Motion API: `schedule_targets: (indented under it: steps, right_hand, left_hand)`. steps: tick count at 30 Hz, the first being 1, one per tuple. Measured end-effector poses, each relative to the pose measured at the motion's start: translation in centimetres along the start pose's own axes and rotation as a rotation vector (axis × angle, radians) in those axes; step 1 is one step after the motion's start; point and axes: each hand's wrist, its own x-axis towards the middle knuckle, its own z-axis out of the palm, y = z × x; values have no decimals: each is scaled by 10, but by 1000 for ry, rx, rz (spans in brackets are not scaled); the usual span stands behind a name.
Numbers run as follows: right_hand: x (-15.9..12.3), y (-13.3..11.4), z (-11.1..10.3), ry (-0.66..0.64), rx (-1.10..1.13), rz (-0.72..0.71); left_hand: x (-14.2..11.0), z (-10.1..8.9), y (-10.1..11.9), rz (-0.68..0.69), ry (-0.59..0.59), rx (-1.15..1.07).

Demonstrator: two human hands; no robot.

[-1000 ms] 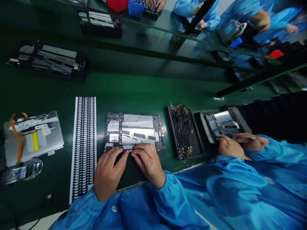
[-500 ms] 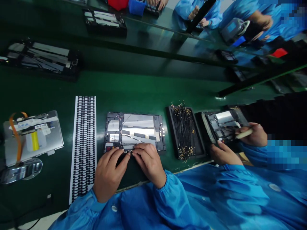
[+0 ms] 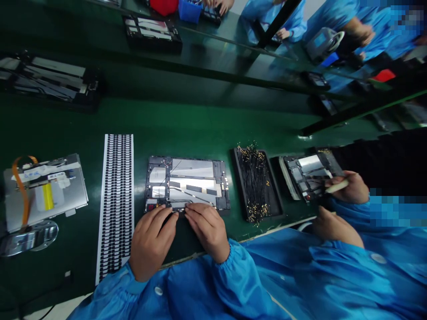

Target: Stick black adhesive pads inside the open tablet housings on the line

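Observation:
An opened tablet (image 3: 191, 178), with its battery and ribbon cables bare, lies flat before me. My left hand (image 3: 151, 242) is at its near edge, left of the middle, thumb and fingers drawn together. My right hand (image 3: 208, 229) pinches at the same edge, a short way to the right. Whatever is between the fingertips is too small or hidden to name. Left of the tablet lies a white sheet (image 3: 116, 200) with rows of black strips. On the right, a black tray (image 3: 275, 202) holds many thin black cables (image 3: 253, 178) with gold-coloured ends.
A metal panel (image 3: 78, 191) with an orange ribbon and a shiny tape holder (image 3: 31, 238) lie at left. To the right, a co-worker's hand (image 3: 353, 186) holds a pale tool over another opened tablet (image 3: 308, 171). Further opened tablets (image 3: 56, 82) sit behind.
My thumbs have moved slightly apart along the tablet's near edge. The co-worker's other hand has drawn back from their tablet. Behind, one opened tablet has shifted left and another right.

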Motion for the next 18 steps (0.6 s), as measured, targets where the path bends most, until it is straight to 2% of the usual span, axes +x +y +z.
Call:
schedule_targets:
  steps: [4, 7, 9, 12, 15, 18]
  right_hand:
    - [-3, 0, -1, -5, -31, -66]
    - [-7, -3, 1, -31, -149, -141]
    - [-10, -5, 2, -64, -245, -186]
    - [-11, -7, -1, -142, -341, -251]
    - [-7, -11, -10, -181, -340, -286]
    - [-6, -29, -10, -133, -235, -193]
  left_hand:
    - [-1, 1, 0, -28, 62, -78]
    - [3, -11, 6, -114, 124, -148]
    - [3, -30, 12, -194, 151, -176]
    - [-7, -71, 20, -272, 206, -144]
    - [-36, -114, 22, -340, 267, -58]
    - [-77, -135, 16, -475, 292, 16]
